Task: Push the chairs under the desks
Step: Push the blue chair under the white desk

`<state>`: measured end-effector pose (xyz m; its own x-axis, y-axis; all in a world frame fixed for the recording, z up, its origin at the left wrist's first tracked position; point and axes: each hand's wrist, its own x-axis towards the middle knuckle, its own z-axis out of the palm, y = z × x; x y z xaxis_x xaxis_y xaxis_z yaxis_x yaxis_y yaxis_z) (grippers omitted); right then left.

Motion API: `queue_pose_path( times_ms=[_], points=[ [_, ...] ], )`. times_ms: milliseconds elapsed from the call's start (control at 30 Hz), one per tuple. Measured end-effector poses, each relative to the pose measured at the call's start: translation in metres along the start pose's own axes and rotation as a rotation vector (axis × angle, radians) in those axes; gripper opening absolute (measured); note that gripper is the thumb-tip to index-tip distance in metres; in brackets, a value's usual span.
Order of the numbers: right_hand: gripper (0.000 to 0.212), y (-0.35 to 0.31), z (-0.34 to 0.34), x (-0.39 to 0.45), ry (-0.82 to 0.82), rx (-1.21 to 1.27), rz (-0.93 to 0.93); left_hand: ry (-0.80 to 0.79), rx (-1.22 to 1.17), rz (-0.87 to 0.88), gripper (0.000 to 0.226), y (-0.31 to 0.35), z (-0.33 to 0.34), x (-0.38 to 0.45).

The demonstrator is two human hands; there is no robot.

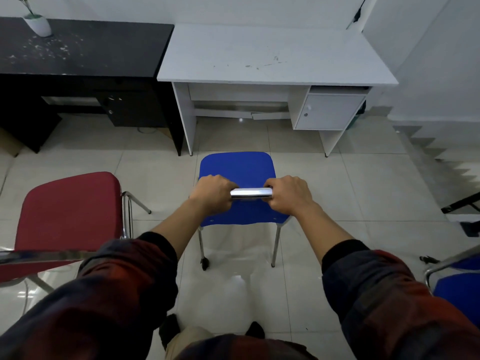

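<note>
My fingers curled out of sight under the chrome bar, red chair and second blue chair cut off by the edges, plant cropped at top

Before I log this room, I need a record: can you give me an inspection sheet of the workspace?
Surface: glossy tiled floor.
Job's things: blue chair stands short of white desk; red chair out from black desk.
Clutter: potted plant on black desk.
Grips: left hand and right hand hold the chrome top rail.
Cables: wire beneath black desk.
Surroundings: second blue chair at right, stairs.
</note>
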<state>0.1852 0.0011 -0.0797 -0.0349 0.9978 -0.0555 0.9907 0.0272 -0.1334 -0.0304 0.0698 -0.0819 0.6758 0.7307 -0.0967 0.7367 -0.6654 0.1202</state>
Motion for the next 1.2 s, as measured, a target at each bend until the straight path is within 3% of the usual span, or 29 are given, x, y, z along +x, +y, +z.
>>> queue_pose_path(
  times_ms=[233, 733, 1200],
  points=[
    [0.021, -0.048, 0.012, 0.018, 0.033, -0.010, 0.025, -0.047, 0.085, -0.079, 0.031, -0.048, -0.009, -0.003],
    [0.026, -0.013, -0.005, 0.069, 0.000, 0.073, 0.089, 0.002, -0.001, -0.090, 0.027, -0.053, -0.017, 0.051],
    [0.023, -0.044, 0.009, 0.108, 0.052, 0.038, 0.104, -0.016, 0.037, -0.077, 0.028, -0.109, -0.017, 0.074]
  ],
)
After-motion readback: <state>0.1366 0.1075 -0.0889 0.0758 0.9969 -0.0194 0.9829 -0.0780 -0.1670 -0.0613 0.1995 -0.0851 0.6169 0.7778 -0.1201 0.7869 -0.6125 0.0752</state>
